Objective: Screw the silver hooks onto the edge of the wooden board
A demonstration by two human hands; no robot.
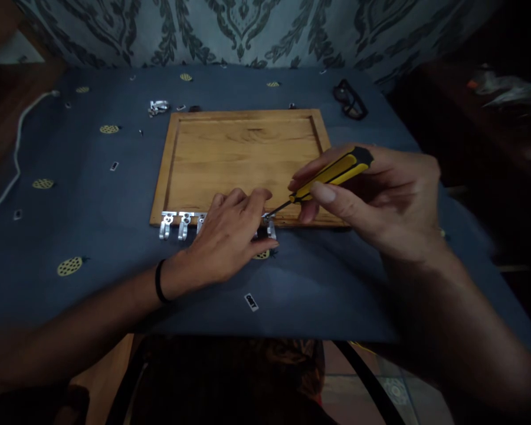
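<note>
A yellow-and-black screwdriver (331,177) is in the grip of my right hand (393,200), thumb and fingers around its handle. Its shaft slants down to the left, and the tip meets the right part of a silver hook rail (169,216). This rail lies along the near edge of a framed wooden board (248,159), its hooks pointing toward me. My left hand (230,236) presses over the rail's middle, fingers on the board and thumb by the rightmost hook (271,230). Several hooks are partly hidden under that hand.
A blue patterned cloth (92,218) covers the table. Beyond the board's far left corner lie loose silver metal pieces (159,107) and a small screw-like piece (141,132). Black-framed glasses (350,100) rest at the back right. A white cable (17,147) runs along the left.
</note>
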